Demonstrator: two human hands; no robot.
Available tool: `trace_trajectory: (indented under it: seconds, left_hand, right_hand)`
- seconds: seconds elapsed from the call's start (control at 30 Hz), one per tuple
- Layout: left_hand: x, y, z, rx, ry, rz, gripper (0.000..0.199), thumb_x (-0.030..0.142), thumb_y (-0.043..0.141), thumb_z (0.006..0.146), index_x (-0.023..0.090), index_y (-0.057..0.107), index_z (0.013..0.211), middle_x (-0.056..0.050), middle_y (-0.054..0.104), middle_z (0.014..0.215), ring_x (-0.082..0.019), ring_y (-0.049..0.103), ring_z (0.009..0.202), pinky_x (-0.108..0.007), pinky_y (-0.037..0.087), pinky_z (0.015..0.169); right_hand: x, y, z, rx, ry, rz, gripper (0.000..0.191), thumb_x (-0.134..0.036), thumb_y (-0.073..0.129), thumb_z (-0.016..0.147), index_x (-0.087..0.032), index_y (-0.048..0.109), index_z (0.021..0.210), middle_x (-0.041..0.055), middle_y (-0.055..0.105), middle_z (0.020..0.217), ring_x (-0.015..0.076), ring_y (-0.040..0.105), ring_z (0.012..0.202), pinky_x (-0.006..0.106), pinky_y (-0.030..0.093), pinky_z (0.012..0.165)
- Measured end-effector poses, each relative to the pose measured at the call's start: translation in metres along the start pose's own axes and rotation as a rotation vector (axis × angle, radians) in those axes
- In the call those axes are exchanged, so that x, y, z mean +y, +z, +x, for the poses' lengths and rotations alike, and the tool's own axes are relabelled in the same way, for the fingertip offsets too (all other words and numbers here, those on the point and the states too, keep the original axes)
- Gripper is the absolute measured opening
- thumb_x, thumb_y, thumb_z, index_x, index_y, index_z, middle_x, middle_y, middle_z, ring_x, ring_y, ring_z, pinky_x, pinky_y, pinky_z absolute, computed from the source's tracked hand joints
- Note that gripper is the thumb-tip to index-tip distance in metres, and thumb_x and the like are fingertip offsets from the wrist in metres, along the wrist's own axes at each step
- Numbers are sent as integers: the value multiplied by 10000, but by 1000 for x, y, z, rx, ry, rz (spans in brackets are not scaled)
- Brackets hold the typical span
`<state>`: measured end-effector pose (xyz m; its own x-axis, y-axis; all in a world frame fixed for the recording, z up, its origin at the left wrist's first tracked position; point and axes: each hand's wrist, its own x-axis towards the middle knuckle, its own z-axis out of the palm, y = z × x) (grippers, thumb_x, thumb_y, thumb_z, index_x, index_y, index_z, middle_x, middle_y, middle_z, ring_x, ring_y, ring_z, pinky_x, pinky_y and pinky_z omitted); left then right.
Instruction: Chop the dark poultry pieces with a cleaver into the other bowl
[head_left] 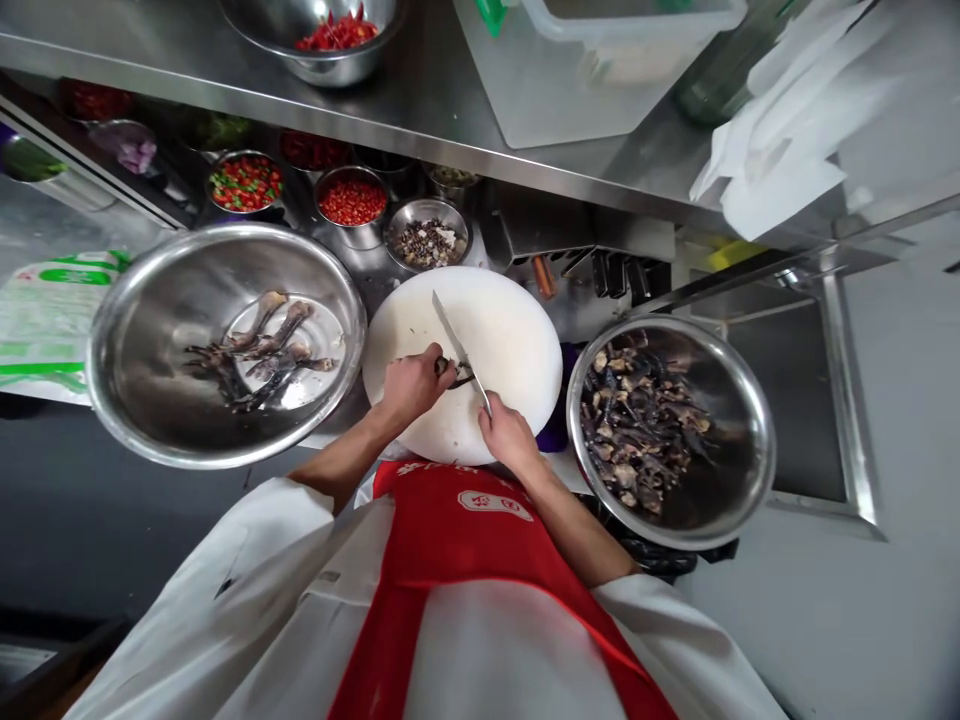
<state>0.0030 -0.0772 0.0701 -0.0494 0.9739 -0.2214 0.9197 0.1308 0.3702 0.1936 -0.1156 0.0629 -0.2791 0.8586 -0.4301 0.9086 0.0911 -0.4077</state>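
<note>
On the round white cutting board (517, 310), my left hand (414, 388) is closed around a dark chicken foot (465, 376), much of which the fingers hide. My right hand (511, 432) grips the handle of a knife (453, 330). Its blade points away and to the left, crossing the foot close to my left fingers. A few tiny dark scraps lie on the board. To the left, a large steel bowl (120, 390) contains several whole dark chicken feet (274, 345). The steel bowl (754, 470) on the right has a heap of dark cut pieces (645, 420).
Behind the board stand small steel containers of chopped red chilies (352, 203), mixed red and green peppers (246, 182) and dark-and-pale bits (429, 242). A steel shelf (420, 115) overhangs them, bearing a chili bowl (330, 68) and plastic tub (570, 90). A sink (795, 400) is at right.
</note>
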Motion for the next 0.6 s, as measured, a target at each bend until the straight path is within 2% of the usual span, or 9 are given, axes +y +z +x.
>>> trace_trajectory:
  seconds: [0.1,0.2,0.37,0.5,0.6]
  left_hand:
    - [2,1,-3,0,10,0,365,542,483,881,202,589,961,-83,667,753,-245,643,773,-266,344,649]
    - [-1,0,-5,13,17,-28,342,522,486,882,200,595,926,-77,654,736,-233,633,746,-264,337,632]
    - [-28,-9,-11,-7,63,-278,244,440,535,864,201,584,883,-21,583,674,-171,564,665,-252,351,632]
    - [-56,-11,-5,-158,91,-604,271,450,634,790,202,604,896,-12,580,738,-142,517,680,-230,373,610]
    - [-70,-5,14,-328,30,-824,311,442,694,743,198,590,906,8,530,664,-111,466,569,-211,341,507]
  right_hand:
    - [2,11,9,-27,-3,-75,336,-315,304,983,-183,466,1246,101,702,926,238,654,804,290,393,701]
    - [3,13,13,-16,-26,-84,339,-322,305,985,-186,454,1257,100,702,929,239,653,810,290,386,695]
    - [15,13,15,1,-35,-32,348,-331,330,977,-189,459,1268,87,702,937,236,646,813,280,379,683]
    - [32,9,11,0,-35,51,312,-346,379,955,-209,519,1197,63,702,913,232,638,813,270,379,691]
    - [36,3,5,38,0,92,308,-356,398,941,-218,530,1183,55,699,892,236,635,807,267,376,677]
